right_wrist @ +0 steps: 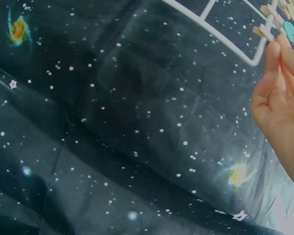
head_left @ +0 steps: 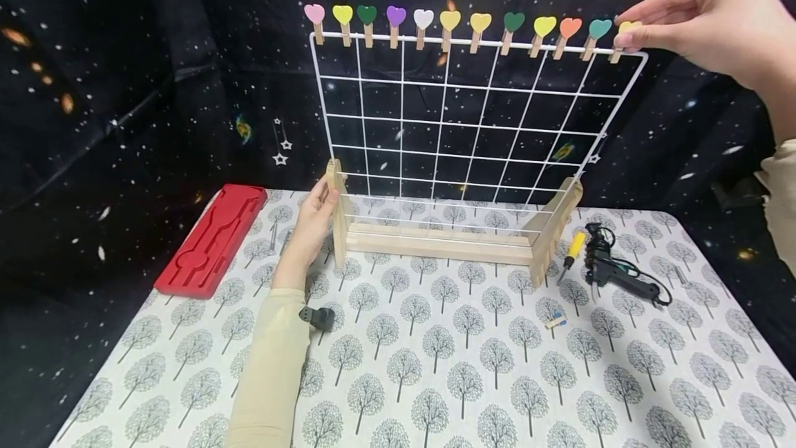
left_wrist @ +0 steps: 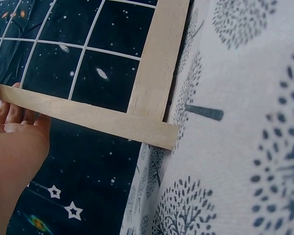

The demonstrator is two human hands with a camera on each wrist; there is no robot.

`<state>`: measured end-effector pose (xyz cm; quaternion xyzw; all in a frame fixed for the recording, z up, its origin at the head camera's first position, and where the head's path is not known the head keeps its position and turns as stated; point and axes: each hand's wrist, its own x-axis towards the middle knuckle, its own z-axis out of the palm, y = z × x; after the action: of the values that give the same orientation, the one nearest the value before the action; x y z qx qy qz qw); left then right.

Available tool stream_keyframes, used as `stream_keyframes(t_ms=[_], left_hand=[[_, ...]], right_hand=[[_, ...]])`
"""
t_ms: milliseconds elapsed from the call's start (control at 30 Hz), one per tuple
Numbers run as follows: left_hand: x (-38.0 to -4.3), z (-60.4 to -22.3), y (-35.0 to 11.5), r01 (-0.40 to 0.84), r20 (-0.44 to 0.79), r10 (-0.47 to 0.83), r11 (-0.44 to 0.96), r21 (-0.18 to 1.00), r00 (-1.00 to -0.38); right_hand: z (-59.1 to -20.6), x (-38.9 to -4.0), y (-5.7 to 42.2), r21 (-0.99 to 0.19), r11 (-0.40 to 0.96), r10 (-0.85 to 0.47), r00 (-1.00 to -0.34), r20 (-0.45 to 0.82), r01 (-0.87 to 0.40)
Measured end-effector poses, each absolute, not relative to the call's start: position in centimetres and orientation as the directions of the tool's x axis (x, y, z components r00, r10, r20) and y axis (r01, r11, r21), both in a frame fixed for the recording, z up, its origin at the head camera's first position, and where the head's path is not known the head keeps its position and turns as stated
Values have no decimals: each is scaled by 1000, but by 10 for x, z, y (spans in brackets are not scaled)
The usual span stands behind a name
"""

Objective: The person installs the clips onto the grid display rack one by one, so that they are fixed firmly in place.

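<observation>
A white wire grid [head_left: 320, 88] stands upright in a pale wooden stand [head_left: 435, 244]. Along its top bar sit several small wooden clothespins with coloured hearts, among them a pink-heart one [head_left: 314, 14] at the left end and a teal-heart one [head_left: 600, 28] near the right. My right hand [head_left: 727, 30] pinches the rightmost clothespin [head_left: 616, 57], whose yellow heart is partly covered by the thumb; its jaws are at the top bar. My left hand [head_left: 313, 220] holds the stand's left wooden upright [left_wrist: 88, 113], thumb on one side and fingers on the other.
A red molded tray [head_left: 211, 244] lies on the left of the tree-print tablecloth [head_left: 404, 365]. At right are a yellow-handled screwdriver [head_left: 575, 246], a black corded glue-gun-like tool [head_left: 622, 275] and a small blue-and-wood clothespin [head_left: 556, 321]. A dark starry cloth [head_left: 155, 88] hangs behind.
</observation>
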<state>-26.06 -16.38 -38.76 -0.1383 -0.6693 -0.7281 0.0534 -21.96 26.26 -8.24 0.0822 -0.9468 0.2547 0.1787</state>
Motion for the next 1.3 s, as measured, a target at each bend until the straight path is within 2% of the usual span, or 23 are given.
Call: stream_keyframes(t_ms=[267, 533, 667, 767, 933, 1100, 1233, 1300], left_hand=[[-258, -383, -163, 246, 257, 109, -103, 964, -960], [-248, -372, -160, 264, 274, 124, -90, 960, -954], [-252, -377, -161, 256, 265, 120, -85, 963, -957], [-258, -384, -163, 261, 271, 110, -96, 961, -956], [-264, -390, -165, 272, 281, 104, -94, 958, -954], [-258, -384, -163, 271, 280, 110, -93, 958, -954], [-251, -376, -162, 265, 276, 117, -98, 959, -954], [-249, -374, -162, 263, 274, 117, -97, 960, -955]], right_hand=[[-91, -216, 266, -495, 832, -25, -909, 417, -250], [-110, -202, 279, -564, 753, -16, -866, 500, -339], [-123, -190, 282, -613, 679, -34, -852, 523, -403], [-139, -181, 283, -611, 674, -58, -855, 515, -414], [-189, -166, 294, -558, 757, -105, -906, 409, -340], [-262, -156, 313, -511, 817, -137, -950, 280, -269], [-325, -143, 322, -490, 822, -228, -956, 183, -290], [-353, -135, 326, -453, 822, -304, -939, 163, -345]])
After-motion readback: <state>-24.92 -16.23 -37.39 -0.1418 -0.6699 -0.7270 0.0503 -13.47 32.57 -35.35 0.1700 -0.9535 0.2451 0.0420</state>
